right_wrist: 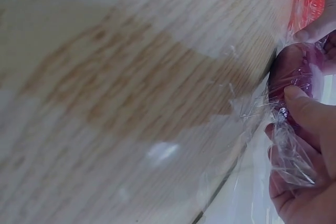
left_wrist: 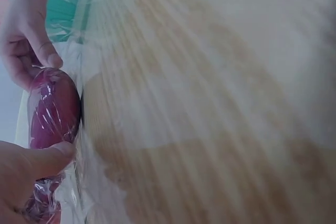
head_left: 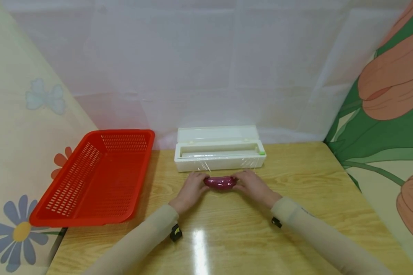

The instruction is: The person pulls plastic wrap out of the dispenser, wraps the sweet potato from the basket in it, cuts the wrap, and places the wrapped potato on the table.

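A glossy purple eggplant [head_left: 221, 183], wrapped in clear cling film, is held between my two hands just in front of a white cling film dispenser [head_left: 220, 163]. My left hand [head_left: 191, 188] grips its left end, the thumb pressing on the side in the left wrist view. At the other end, my right hand [head_left: 256, 186] pinches the eggplant, and crumpled film [right_wrist: 291, 153] bunches against the palm in the right wrist view. Shiny streaks of film run down the dispenser's front toward the hands. Whether this film still joins the roll, I cannot tell.
The dispenser's lid [head_left: 217, 133] stands raised at the back, and a small green piece [head_left: 262, 153] sits at its right end. On the left is a red plastic basket [head_left: 132, 208] with slotted walls. The wooden table [head_left: 303, 175] meets a white cloth backdrop [head_left: 199, 68].
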The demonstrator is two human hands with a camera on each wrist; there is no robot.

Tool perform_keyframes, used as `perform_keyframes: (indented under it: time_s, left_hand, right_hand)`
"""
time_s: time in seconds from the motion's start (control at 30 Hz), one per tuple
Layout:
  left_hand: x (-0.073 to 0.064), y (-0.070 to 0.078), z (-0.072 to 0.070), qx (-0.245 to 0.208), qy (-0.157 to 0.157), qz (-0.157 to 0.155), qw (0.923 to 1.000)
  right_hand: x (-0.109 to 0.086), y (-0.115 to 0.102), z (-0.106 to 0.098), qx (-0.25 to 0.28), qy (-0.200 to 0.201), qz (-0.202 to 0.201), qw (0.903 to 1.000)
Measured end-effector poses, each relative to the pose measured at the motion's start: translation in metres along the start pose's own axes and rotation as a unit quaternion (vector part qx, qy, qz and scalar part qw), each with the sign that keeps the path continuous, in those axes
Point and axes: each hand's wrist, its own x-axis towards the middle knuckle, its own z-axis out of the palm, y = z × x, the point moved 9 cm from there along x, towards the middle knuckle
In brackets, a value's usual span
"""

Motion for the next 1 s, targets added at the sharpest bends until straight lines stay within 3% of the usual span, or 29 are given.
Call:
perform_keyframes:
  time_s: [0.23,0.47,0.6,0.83,1.0]
  left_hand:
    - [0.002,0.000,-0.001,0.024,-0.014,0.001,0.9996]
    - [-0.002,0.003,-0.001,0.100,0.006,0.031,0.9945]
    - [-0.005,0.005,-0.003,0.125,0.013,0.031,0.9916]
    - [-0.008,0.011,-0.009,0.119,0.039,0.032,0.9916]
    - [-0.008,0.015,-0.010,0.103,0.040,0.021,0.9937]
  right_hand:
    - [0.001,0.001,-0.002,-0.005,0.002,-0.004,1.0000]
    - [0.003,0.000,-0.004,-0.024,0.013,-0.009,0.9996]
    - [0.002,-0.003,-0.008,-0.045,0.025,-0.025,0.9983]
    - [0.000,-0.004,-0.011,-0.044,0.026,-0.010,0.9987]
    - [-0.007,0.004,-0.028,-0.016,0.047,0.008,0.9987]
